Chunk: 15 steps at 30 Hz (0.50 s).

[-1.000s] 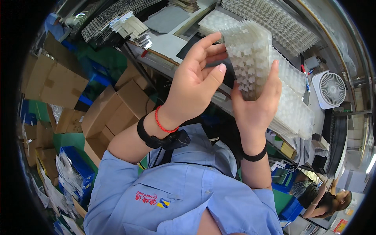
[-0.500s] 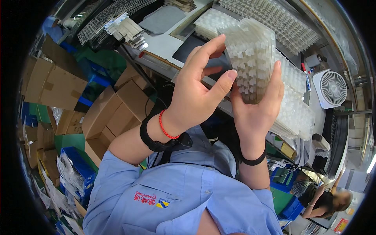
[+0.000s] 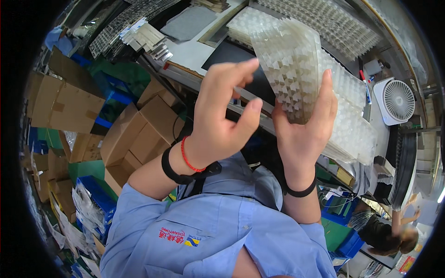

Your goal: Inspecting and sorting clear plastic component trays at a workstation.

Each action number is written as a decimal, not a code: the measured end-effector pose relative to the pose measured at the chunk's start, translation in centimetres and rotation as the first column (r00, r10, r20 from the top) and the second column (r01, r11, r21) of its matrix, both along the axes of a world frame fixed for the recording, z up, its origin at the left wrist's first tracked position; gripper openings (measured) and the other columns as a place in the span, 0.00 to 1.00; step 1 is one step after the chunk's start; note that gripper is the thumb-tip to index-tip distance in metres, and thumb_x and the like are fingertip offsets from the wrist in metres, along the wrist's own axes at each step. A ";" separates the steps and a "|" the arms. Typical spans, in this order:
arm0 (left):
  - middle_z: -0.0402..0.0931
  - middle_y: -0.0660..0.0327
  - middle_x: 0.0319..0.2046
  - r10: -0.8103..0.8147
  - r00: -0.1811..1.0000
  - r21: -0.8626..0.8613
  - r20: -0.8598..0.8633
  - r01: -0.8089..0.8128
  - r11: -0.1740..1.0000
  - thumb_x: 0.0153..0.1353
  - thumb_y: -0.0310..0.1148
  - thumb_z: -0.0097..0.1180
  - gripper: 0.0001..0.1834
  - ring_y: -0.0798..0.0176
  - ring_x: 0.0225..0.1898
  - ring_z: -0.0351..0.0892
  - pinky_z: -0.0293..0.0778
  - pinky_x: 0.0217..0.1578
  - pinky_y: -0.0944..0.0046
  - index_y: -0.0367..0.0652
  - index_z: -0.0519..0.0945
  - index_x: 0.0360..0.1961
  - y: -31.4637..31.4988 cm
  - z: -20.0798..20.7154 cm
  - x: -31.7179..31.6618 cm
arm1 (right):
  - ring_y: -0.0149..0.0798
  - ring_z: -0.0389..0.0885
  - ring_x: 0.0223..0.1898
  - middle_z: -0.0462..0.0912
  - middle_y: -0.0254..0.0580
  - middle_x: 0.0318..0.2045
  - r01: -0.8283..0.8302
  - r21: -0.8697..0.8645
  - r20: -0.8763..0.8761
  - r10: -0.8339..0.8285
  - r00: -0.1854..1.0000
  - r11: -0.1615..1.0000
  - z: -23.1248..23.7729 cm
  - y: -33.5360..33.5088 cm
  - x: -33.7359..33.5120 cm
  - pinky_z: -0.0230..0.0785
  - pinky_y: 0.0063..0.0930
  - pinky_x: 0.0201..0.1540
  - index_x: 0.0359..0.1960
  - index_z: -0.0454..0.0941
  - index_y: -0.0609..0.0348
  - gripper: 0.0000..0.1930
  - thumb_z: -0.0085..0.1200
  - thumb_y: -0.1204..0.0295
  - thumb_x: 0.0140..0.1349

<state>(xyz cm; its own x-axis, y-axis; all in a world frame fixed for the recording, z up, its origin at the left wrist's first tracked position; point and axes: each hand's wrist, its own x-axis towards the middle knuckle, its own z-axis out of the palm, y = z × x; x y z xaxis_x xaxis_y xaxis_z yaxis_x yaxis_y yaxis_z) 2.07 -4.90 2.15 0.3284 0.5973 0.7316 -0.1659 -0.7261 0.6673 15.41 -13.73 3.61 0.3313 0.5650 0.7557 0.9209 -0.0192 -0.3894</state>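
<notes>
A thick stack of translucent plastic trays (image 3: 291, 69), with rows of small moulded cells along its side, stands tilted over the work table. Gripping its near lower end is my right hand (image 3: 303, 136), thumb on the left side and fingers along the right. My left hand (image 3: 220, 109) hangs in the air left of the stack, holding nothing, its thumb and curled fingers apart. More translucent trays (image 3: 350, 134) lie in piles just right of and behind the held stack. A dark flat panel (image 3: 232, 58) is on the table beyond my left hand.
A white fan (image 3: 396, 101) stands at the right, near a red marker (image 3: 362, 76). Metal strips (image 3: 146, 39) and a grey sheet (image 3: 189, 22) lie at the far left of the table. Open cardboard boxes (image 3: 139, 132) and a blue crate (image 3: 99, 197) fill the left. Another person (image 3: 382, 236) is at lower right.
My left hand has drawn away from the stack, down and to the left. The stack's upper end leans slightly further left in my right hand. The other person's pose has shifted.
</notes>
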 end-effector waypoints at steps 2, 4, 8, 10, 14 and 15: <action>0.74 0.55 0.40 0.022 0.992 0.052 -0.123 -0.015 0.999 0.53 0.29 0.58 0.29 0.59 0.38 0.74 0.70 0.37 0.62 0.35 0.70 0.59 -1.0 0.6 -0.9 | 0.53 0.72 0.48 0.73 0.54 0.46 0.002 0.000 -0.006 -0.002 1.000 1.000 0.0 0.0 0.0 0.65 0.41 0.50 0.65 0.58 0.68 0.47 0.63 0.83 0.35; 0.74 0.55 0.37 0.036 0.989 0.113 -0.142 -0.020 0.993 0.53 0.30 0.59 0.30 0.58 0.36 0.73 0.70 0.37 0.62 0.34 0.70 0.59 -1.4 0.6 -0.9 | 0.53 0.72 0.47 0.74 0.54 0.46 0.000 -0.001 0.010 0.000 1.000 1.000 0.1 0.0 0.0 0.65 0.41 0.50 0.65 0.58 0.68 0.47 0.63 0.83 0.35; 0.74 0.55 0.33 0.033 0.981 0.182 -0.191 0.003 0.983 0.53 0.32 0.58 0.32 0.56 0.34 0.73 0.70 0.37 0.60 0.30 0.69 0.59 -1.3 0.3 -0.5 | 0.53 0.73 0.47 0.74 0.54 0.46 0.004 0.000 -0.024 -0.004 1.000 1.000 0.0 0.1 0.0 0.66 0.40 0.49 0.65 0.59 0.68 0.47 0.63 0.83 0.35; 0.74 0.55 0.33 0.025 0.976 0.181 -0.217 0.015 0.983 0.53 0.33 0.58 0.32 0.56 0.34 0.73 0.70 0.38 0.60 0.30 0.68 0.60 -1.3 0.3 -0.2 | 0.53 0.73 0.47 0.74 0.55 0.45 -0.004 0.010 -0.026 0.004 1.000 1.000 0.1 0.1 0.0 0.66 0.40 0.49 0.65 0.59 0.68 0.47 0.63 0.83 0.35; 0.73 0.55 0.34 0.011 0.978 0.201 -0.206 0.031 0.979 0.55 0.34 0.57 0.34 0.58 0.34 0.71 0.70 0.36 0.62 0.27 0.66 0.61 -1.4 0.3 -0.1 | 0.53 0.73 0.47 0.74 0.55 0.45 -0.001 0.013 0.005 0.001 1.000 1.000 0.1 0.1 0.1 0.66 0.40 0.49 0.65 0.59 0.68 0.47 0.62 0.83 0.36; 0.73 0.55 0.34 0.006 0.979 0.225 -0.203 0.041 0.974 0.56 0.35 0.56 0.35 0.60 0.33 0.69 0.70 0.35 0.64 0.26 0.64 0.62 -1.4 0.2 -0.1 | 0.53 0.73 0.47 0.74 0.55 0.45 0.005 0.009 0.003 -0.005 1.000 1.000 0.1 0.1 0.1 0.66 0.40 0.49 0.65 0.59 0.68 0.46 0.62 0.83 0.36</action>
<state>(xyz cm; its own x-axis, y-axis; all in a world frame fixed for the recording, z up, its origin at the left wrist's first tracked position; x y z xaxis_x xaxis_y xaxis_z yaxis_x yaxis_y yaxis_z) 1.99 -6.30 2.38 0.4919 0.4164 0.7646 -0.0593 -0.8601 0.5066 15.51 -13.63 3.73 0.3319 0.5568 0.7615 0.9219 -0.0206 -0.3868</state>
